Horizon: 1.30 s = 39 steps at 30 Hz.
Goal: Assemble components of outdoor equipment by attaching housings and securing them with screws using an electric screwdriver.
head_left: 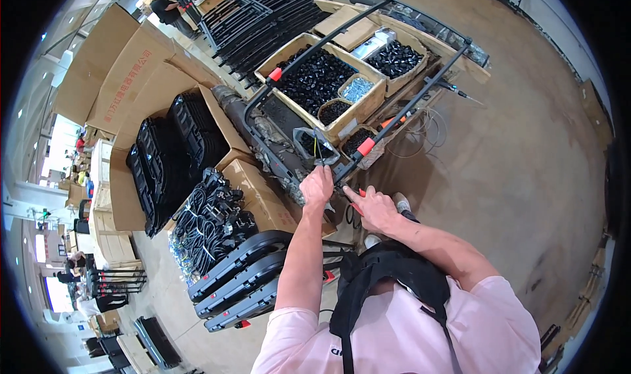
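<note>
A long black tubular frame (420, 96) with red clips (365, 146) lies across the bench, its near end just in front of my hands. My left hand (317, 185) is closed at that end, pinching a thin dark wire; yellow strands (315, 148) stick up beyond the fingers. Close by on the right, my right hand (378, 211) is wrapped around a red-handled hand tool (358, 204), one finger stretched toward the frame's end. The tool's working tip is too small to make out. A plastic-lined tub (314, 145) of small dark parts sits just beyond my left hand.
Wooden bins (263, 71) of black and silvery small parts stand ahead. At left are a large carton (227, 125) of black housings, a heap of black power cords (213, 219) and stacked black curved units (243, 275). A powered screwdriver (460, 93) hangs over the bench's right side.
</note>
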Tool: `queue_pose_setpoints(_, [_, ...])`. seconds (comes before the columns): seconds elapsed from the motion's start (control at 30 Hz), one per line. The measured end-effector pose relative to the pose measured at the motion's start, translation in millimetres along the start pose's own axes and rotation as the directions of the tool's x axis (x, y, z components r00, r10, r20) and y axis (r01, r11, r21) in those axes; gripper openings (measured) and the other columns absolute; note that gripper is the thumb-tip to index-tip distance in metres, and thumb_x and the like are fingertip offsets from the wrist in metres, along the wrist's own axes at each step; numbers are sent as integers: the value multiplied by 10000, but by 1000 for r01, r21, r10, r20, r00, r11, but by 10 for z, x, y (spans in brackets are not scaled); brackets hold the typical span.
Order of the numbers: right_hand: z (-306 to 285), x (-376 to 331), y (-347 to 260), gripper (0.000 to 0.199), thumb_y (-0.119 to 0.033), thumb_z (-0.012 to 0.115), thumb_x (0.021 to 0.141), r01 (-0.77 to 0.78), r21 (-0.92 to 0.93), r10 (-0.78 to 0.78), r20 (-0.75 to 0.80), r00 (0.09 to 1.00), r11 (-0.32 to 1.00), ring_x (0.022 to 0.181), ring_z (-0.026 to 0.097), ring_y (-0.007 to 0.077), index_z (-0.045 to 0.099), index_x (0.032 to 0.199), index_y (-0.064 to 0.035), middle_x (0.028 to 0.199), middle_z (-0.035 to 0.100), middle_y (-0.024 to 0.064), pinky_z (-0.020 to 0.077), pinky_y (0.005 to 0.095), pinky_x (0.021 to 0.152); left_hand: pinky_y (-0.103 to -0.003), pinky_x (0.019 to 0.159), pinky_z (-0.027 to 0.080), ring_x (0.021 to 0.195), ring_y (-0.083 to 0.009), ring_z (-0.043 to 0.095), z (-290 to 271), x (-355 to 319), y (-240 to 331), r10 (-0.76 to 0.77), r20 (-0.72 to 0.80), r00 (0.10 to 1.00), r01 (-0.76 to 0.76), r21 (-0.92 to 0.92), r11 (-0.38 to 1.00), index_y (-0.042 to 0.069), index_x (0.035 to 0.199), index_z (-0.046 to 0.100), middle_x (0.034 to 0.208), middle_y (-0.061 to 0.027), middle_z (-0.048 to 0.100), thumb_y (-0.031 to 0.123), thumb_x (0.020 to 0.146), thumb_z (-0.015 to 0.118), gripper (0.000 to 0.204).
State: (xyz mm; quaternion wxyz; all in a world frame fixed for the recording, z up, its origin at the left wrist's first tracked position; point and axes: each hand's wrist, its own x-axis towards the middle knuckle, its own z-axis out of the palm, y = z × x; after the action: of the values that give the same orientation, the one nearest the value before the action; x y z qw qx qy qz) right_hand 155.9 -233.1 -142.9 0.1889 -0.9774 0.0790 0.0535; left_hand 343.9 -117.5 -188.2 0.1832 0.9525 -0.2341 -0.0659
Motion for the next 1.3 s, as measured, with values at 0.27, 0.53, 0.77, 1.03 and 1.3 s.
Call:
queue_pose_setpoints(0.27, [195, 49, -299, 878, -100, 713, 836, -73, -157, 65, -51, 997, 985, 837, 696, 344, 383, 1642, -205, 1036, 581, 204, 624, 438, 663, -568, 836, 565, 880, -474, 732, 33, 72, 4, -60, -36, 998, 60, -4, 998, 22, 926, 733, 921, -276, 749, 394, 1073, 485, 470])
queue_pose_setpoints(0.53, [-36, 191, -49, 1011, -124, 734, 744, -183, 295, 122, 213, 969, 938, 982, 719, 349, 335, 1669, -211, 1078, 654, 145, 577, 443, 891, -570, 835, 555, 895, -470, 725, -6, 74, -75, -115, -53, 992, 114, -32, 993, 28, 915, 738, 922, -270, 748, 405, 1062, 495, 473])
queue_pose_setpoints(0.77, [427, 263, 531, 1050, -4, 658, 738, -521, 845, -231, 486, 843, -123, 672, 471, 29, 307, 1690, -276, 906, 531, -52, 395, 199, 564, -580, 851, 544, 910, -479, 719, -19, 95, -26, -133, -47, 990, 129, -75, 989, 22, 904, 729, 934, -280, 744, 414, 1047, 501, 475])
queue_pose_setpoints(1.03, [208, 381, 356, 444, -6, 567, 813, -339, 348, 162, 449, 879, 874, 1174, 662, 466, 592, 1255, 15, 1169, 706, 302, 530, 523, 949, -584, 805, 545, 867, -473, 718, 34, 72, -15, -133, -96, 986, 125, -90, 988, 30, 877, 711, 888, -267, 738, 385, 1037, 532, 428])
queue_pose_setpoints(1.3, [300, 352, 980, 476, -195, 617, 898, -417, 214, 261, 515, 817, 883, 1094, 695, 444, 610, 1339, -16, 1121, 721, 286, 545, 528, 908, -581, 844, 536, 922, -473, 719, 32, 201, 100, -250, -39, 968, 245, -103, 964, 38, 1027, 688, 935, -260, 748, 381, 1035, 545, 371])
